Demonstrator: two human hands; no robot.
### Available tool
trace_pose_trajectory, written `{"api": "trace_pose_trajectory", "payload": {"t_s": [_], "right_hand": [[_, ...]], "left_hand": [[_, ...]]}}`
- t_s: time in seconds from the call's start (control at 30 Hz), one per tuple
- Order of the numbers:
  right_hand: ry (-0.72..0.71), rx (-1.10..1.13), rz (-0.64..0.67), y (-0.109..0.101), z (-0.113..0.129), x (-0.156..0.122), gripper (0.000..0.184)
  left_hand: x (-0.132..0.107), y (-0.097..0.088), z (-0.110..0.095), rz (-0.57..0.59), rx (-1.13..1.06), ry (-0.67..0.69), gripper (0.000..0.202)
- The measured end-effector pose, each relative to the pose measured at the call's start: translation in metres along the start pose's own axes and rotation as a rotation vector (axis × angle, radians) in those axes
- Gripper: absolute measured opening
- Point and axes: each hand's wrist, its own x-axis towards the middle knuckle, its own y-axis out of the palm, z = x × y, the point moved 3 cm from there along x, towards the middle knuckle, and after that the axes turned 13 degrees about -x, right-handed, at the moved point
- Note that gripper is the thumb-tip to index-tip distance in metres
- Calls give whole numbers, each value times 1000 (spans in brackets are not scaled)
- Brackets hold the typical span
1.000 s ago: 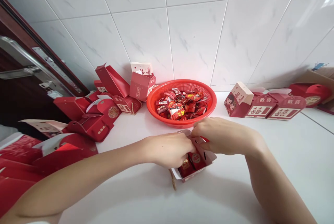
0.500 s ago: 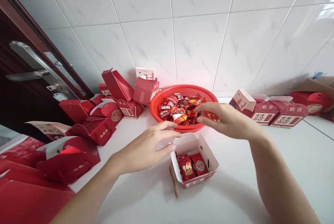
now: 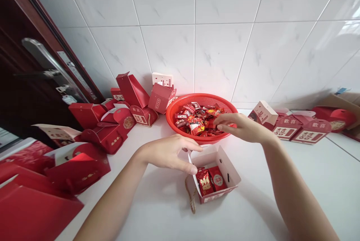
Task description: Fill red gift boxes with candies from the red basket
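A small open gift box (image 3: 222, 192), white inside and red outside, stands on the white tabletop. Inside lie red candy packets, among them one with gold lettering (image 3: 204, 183) and one with a pale round label (image 3: 218, 179). My left hand (image 3: 168, 154) is at the box's left side, fingers stretched and apart, the thumb by the upright white flap; whether it touches cannot be told. A twisted rope handle (image 3: 191, 198) hangs beside that flap. My right hand (image 3: 239, 126) reaches over the right rim of a red plastic basket (image 3: 176, 130) heaped with wrapped candies (image 3: 197, 124), fingers curved and apart, with nothing visibly held.
Several red gift boxes (image 3: 102, 138) crowd the left side of the tabletop, beside a dark door with a metal handle (image 3: 42, 51). More boxes (image 3: 285, 126) line the right by the tiled wall. A brown carton (image 3: 348, 100) is at the far right.
The view has shifted slightly. My right hand remains by the basket; a red and gold patch seen between its fingers before no longer shows there. The left hand stays beside the box.
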Motion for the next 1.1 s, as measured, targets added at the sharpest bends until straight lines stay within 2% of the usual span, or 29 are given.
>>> {"api": "trace_pose_trajectory", "payload": {"t_s": [0.1,0.17,0.3,0.4,0.47,0.53,0.67,0.73,0.87,1.0,1.1], "right_hand": [[-122,33,253,-5,17,-16,35],[-151,21,342,-2,27,-21,33],[-176,6,367,14,39,-15,24],[-206,12,400,24,44,-10,24],[-187,19,455,29,44,-9,25],[-165,45,505,32,43,-10,27],[-171,140,468,35,41,-12,37],[-170,163,452,33,41,-12,40],[-135,101,488,25,41,-15,49],[-89,56,447,18,40,-27,50],[-33,30,349,26,37,-40,43]], "left_hand": [[-2,-8,8,-7,-26,-2,68],[-3,-13,10,-47,-20,14,67],[-1,-15,10,-177,40,-19,51],[7,-7,7,-208,164,-11,34],[12,-1,6,-223,232,14,32],[16,4,5,-248,263,31,39],[19,12,4,-253,297,-2,64],[19,14,3,-228,333,-45,57],[18,15,0,-216,400,-102,27],[17,16,0,-220,395,-90,24],[16,18,2,-204,380,-70,26]]}}
